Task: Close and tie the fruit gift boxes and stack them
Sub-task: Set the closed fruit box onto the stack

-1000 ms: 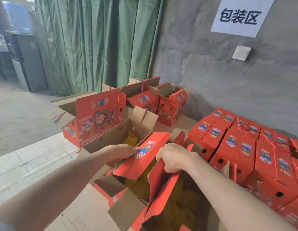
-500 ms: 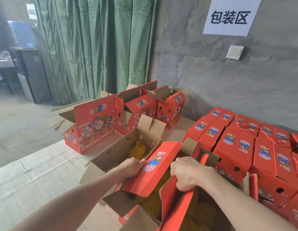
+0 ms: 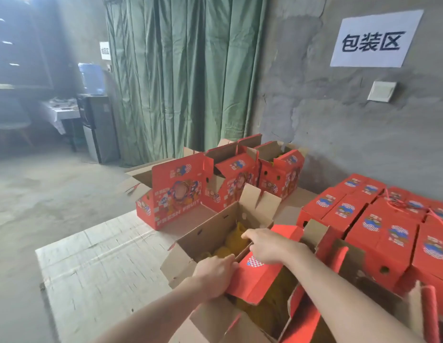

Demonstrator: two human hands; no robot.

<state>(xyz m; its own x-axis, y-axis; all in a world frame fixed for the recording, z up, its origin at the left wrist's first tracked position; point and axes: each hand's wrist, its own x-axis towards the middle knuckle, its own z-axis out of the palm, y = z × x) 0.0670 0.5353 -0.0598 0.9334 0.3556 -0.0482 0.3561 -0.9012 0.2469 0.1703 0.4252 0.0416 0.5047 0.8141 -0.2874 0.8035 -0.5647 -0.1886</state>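
The gift box (image 3: 215, 320) I am closing sits right below me on the cardboard sheet (image 3: 104, 263), top open, with yellow netted fruit (image 3: 277, 295) showing inside. Its red flap (image 3: 255, 278) slants over the opening on the box's left side. My left hand (image 3: 215, 276) grips that flap at its left edge, fingers curled round it, much as half a second ago, only lower along the edge. My right hand (image 3: 267, 246) has changed: it was clenched on the upright red panel (image 3: 336, 258) at the box's right side, and now it has let that go and crossed onto the flap's far end. Its fingers (image 3: 247, 235) reach out nearly straight and close together over the flap's top edge; I cannot tell whether the thumb hooks underneath. Just beyond the gift box, touching it, stands 1 open brown box (image 3: 210, 233) with more yellow fruit inside. To the gift box's right a block of closed red boxes (image 3: 388, 231) stands packed tightly together
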